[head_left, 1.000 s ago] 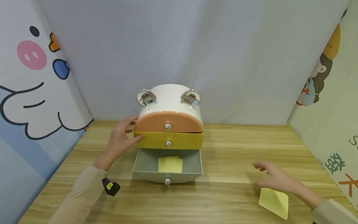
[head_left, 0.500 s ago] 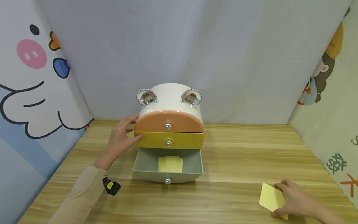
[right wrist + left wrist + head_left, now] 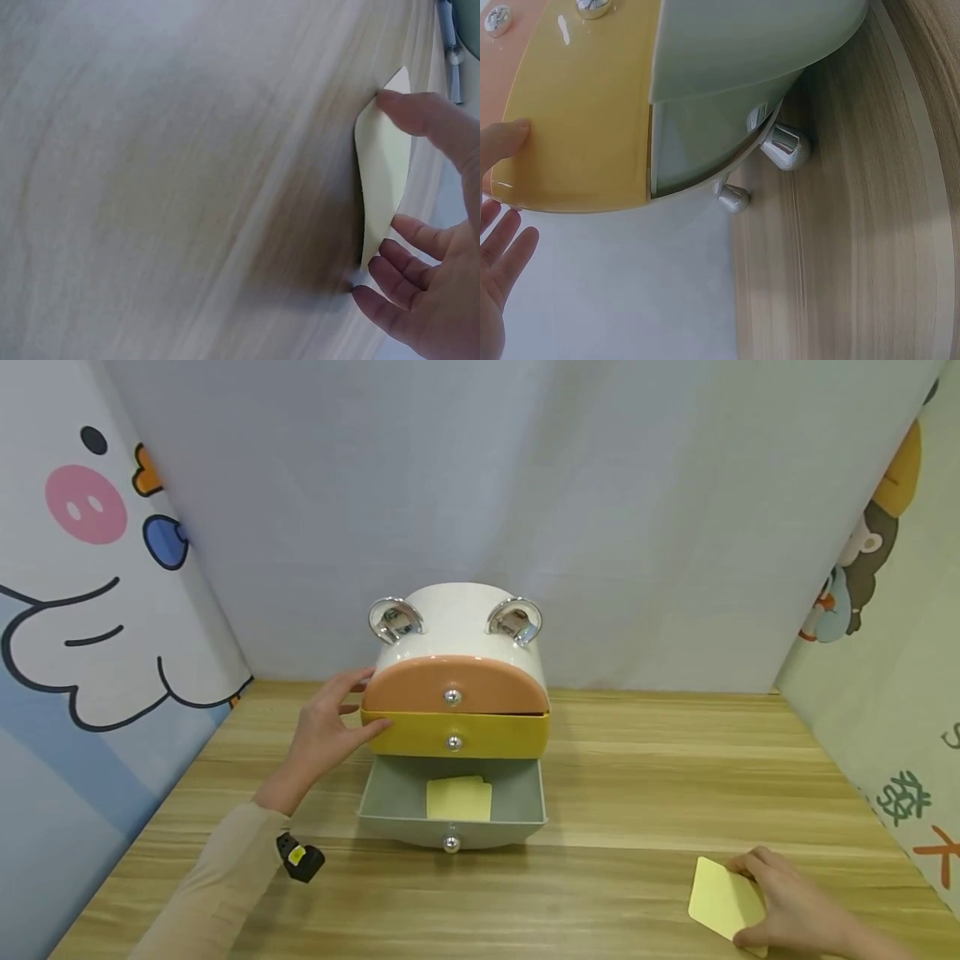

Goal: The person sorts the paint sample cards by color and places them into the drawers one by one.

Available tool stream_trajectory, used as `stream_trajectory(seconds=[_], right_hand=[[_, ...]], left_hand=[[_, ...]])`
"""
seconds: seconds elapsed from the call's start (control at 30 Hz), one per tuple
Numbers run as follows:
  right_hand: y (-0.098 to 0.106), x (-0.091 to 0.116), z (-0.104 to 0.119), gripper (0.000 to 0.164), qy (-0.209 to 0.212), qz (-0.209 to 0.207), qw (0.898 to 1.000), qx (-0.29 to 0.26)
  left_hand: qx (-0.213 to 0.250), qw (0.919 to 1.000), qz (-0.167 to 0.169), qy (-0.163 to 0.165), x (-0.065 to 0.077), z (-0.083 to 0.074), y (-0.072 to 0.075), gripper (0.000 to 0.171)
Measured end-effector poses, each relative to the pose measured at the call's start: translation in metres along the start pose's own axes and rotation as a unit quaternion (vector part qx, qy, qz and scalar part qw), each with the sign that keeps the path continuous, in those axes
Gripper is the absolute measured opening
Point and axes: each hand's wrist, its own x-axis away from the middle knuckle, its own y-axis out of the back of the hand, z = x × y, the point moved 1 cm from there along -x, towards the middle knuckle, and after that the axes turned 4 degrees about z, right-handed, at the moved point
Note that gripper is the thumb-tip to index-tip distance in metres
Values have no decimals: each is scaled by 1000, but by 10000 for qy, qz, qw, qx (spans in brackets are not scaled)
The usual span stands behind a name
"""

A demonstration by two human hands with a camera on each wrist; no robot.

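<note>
A small storage box (image 3: 457, 618) with a white top and silver ears has orange, yellow and grey-green drawers. My left hand (image 3: 322, 731) grips its left side, thumb on the yellow drawer (image 3: 491, 737) front and the other fingers around the side. The grey-green bottom drawer (image 3: 517, 793) is pulled out, with pale yellow cards (image 3: 459, 799) lying in it. At the lower right, my right hand (image 3: 795, 906) pinches a yellow card (image 3: 723, 897) by opposite edges, thumb against fingers. In the right wrist view the card (image 3: 384, 161) looks tilted and slightly bent, with a shadow beneath it.
The box stands on a wood-grain table (image 3: 622, 793). A grey-white cloth wall (image 3: 637, 527) rises behind it. Cartoon-printed panels (image 3: 67, 610) flank both sides. A black device with a yellow mark (image 3: 300, 857) hangs at my left wrist.
My right hand came down toward the lower right and took hold of the yellow card, which has shifted slightly left. The left hand and the box stay in place.
</note>
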Motion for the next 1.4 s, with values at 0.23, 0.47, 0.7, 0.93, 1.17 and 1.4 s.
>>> stream_trajectory(seconds=[0.23,0.47,0.7,0.93,1.17,1.4], right_hand=[[0,-5,-6,68,455,34,9967,-665],[8,-18,-18,23,1170,852,9520,-2697],[19,-29,-20,25,1189,1554,9173,-3467],[42,-43,-9,26,689,2081,8916,-3963],[73,-75,11,28,126,1992,9109,-3612],[92,-113,40,31,291,1868,9236,-3335]], left_hand=[[71,10000,-8,-35,0,0,0,68],[51,10000,-8,-68,1,1,0,68],[63,10000,26,-29,1,0,0,68],[14,10000,1,-15,0,-1,1,67],[-19,10000,-4,12,0,-1,1,68],[12,10000,34,-37,0,-1,1,68]])
